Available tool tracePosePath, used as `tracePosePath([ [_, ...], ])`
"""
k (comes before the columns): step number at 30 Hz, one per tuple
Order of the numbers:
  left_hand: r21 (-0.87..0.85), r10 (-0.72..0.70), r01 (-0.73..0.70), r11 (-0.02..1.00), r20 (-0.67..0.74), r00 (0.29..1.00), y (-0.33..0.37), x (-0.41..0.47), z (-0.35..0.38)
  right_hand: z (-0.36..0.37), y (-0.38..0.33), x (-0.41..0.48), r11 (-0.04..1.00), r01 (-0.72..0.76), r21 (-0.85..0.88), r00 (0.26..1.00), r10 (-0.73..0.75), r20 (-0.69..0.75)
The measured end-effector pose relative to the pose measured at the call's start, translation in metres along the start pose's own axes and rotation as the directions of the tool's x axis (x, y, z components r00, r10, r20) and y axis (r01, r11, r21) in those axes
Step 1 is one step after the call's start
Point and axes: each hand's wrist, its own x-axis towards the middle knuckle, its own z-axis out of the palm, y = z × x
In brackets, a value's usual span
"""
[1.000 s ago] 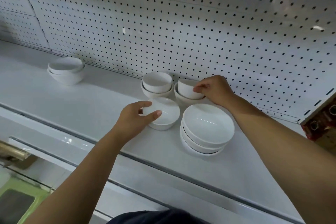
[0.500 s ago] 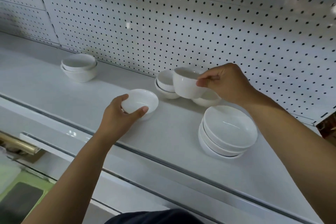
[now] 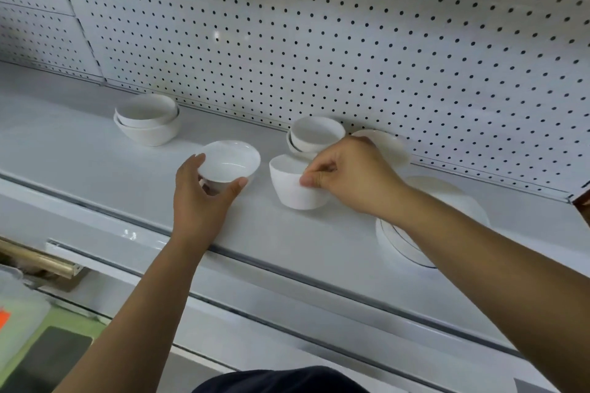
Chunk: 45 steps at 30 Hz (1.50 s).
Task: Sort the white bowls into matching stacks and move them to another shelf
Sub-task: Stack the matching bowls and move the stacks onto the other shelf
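White pegboard [image 3: 319,41] backs the shelf [image 3: 79,156], at whose middle the left hand [image 3: 204,201] curls its fingers [image 3: 240,183] round a shallow bowl [image 3: 230,161] while the right hand [image 3: 354,175] pinches the rim of a deeper bowl [image 3: 292,188] just beside it, a two-bowl stack [image 3: 148,120] standing apart at the left.

White perforated back panel [image 3: 351,41] spans the far side, seamed at far left. Near left, lower level: 1 brass-coloured bar [image 3: 35,260]; 1 pale translucent container [image 3: 22,313] with an orange patch [image 3: 3,317]; a green surface [image 3: 68,324] carrying 1 dark mat [image 3: 54,357]. Near edge, centre: dark fabric [image 3: 281,381]. Right edge: 1 reddish-brown object [image 3: 583,201], mostly cut off.
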Motion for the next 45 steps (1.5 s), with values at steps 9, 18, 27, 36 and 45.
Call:
tracePosePath([
  [9, 0.012, 0.076, -0.076, 0.997, 0.028, 0.997, -0.009, 0.001, -0.006, 0.05, 0.009, -0.01, 0.994, -0.044, 0.1, 0.997, 0.051, -0.065],
  [18, 0.105, 0.099, -0.105, 0.989, 0.065, 0.993, -0.012, 0.006, -0.003, 0.073, 0.025, -0.022, 0.993, 0.018, 0.114, 0.986, 0.002, -0.169],
  [27, 0.142, 0.441, -0.42, 0.896, -0.184, 0.879, 0.008, -0.037, 0.025, 0.008, 0.002, -0.033, 0.989, -0.018, 0.146, 0.985, 0.043, -0.166],
  [36, -0.35, 0.447, -0.331, 0.876, 0.336, 0.829, 0.067, -0.088, 0.084, -0.084, 0.074, -0.008, 0.944, -0.274, 0.183, 0.922, 0.312, -0.228],
  [45, -0.35, 0.356, -0.146, 0.925, 0.672, 0.649, 0.069, -0.106, 0.132, -0.082, 0.138, 0.007, 0.944, -0.318, 0.087, 0.948, 0.318, 0.025],
])
